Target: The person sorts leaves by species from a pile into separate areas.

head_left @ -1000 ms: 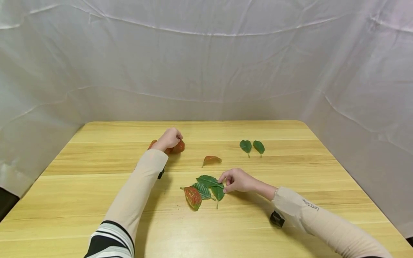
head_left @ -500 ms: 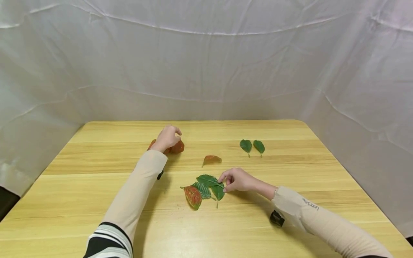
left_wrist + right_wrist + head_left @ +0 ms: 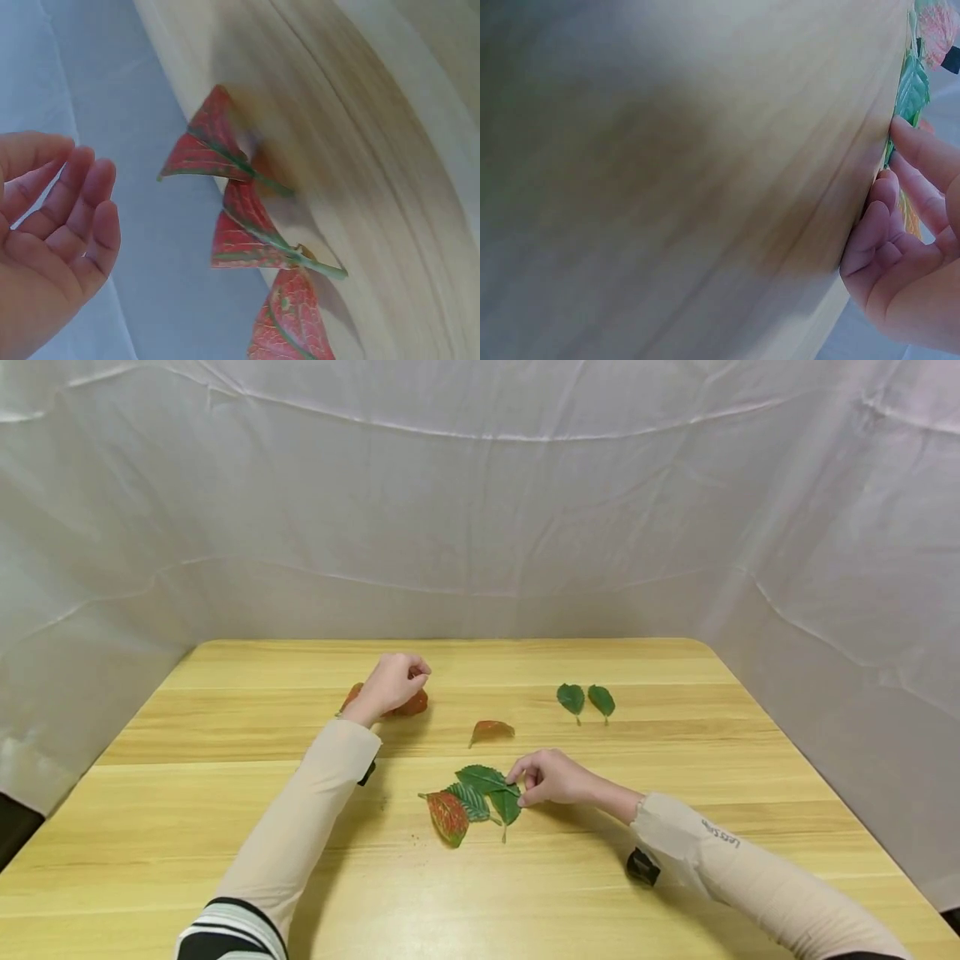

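Shifted a little to the left of the frame since the earlier look: left sleeve (image 3: 300, 827) and left hand (image 3: 390, 683), now in the upper left part of the wooden table (image 3: 585, 910). Small black letters on right sleeve (image 3: 765, 872), at the lower right; maybe starting with "Lets", the rest too small to read.

Before, left fingertips right by a red leaf; now up off it, loosely bent, a bit apart, holding nothing. In the left wrist view, three red leaves (image 3: 238, 244) with green stems, near that hand but not touching. In the head view, partly hidden by hand and wrist, with a bit more red peeking out at the left than before.

Just as before: right hand (image 3: 553, 778), a bit right of the middle, touching the right edge of some green leaves (image 3: 478, 777) with bent thumb and finger. Cannot tell if pinching or only pressing. Overlapping those, at their lower left, a red and green leaf (image 3: 448, 818).

Lying alone near the middle, one curled red-brown leaf (image 3: 492, 727). Farther right and up, two small green leaves (image 3: 571, 697), side by side. Behind the table, pale wrinkly cloth (image 3: 480, 518). At the lower left, a striped cuff (image 3: 232, 935).
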Demonstrator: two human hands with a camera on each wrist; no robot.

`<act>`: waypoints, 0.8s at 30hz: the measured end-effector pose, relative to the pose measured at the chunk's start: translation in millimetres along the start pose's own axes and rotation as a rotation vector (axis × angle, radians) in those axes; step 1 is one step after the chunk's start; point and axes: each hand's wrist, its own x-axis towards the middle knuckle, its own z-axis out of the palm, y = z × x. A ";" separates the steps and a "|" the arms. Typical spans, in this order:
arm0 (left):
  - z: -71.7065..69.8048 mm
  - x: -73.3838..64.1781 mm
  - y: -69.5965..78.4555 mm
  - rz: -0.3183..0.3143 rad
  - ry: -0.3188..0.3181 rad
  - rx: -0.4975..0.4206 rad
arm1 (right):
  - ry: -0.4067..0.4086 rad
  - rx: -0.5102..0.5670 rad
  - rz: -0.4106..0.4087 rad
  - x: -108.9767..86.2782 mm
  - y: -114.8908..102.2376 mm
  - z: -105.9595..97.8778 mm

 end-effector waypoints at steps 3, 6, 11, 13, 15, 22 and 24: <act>-0.4 -4.0 5.0 0.028 -0.006 -0.012 | -0.002 0.002 0.004 0.5 -0.5 -0.8; 0.1 -7.9 10.2 0.054 -0.022 -0.009 | -0.001 0.001 0.002 1.1 -0.4 -1.1; 3.4 -14.5 17.1 0.076 -0.026 0.003 | -0.004 0.003 0.002 1.5 -0.1 -0.9; 5.0 -17.5 18.9 0.081 -0.020 0.002 | -0.007 0.004 0.001 1.5 -0.3 -1.0; 6.2 -20.9 20.6 0.091 -0.020 -0.001 | -0.010 0.007 0.004 1.2 -1.1 -1.4; 11.9 -30.4 26.4 0.134 -0.049 -0.002 | -0.013 0.003 0.001 1.2 -0.7 -2.7; 14.1 -32.3 28.7 0.143 -0.066 -0.008 | -0.013 0.000 -0.003 1.2 -0.2 -3.0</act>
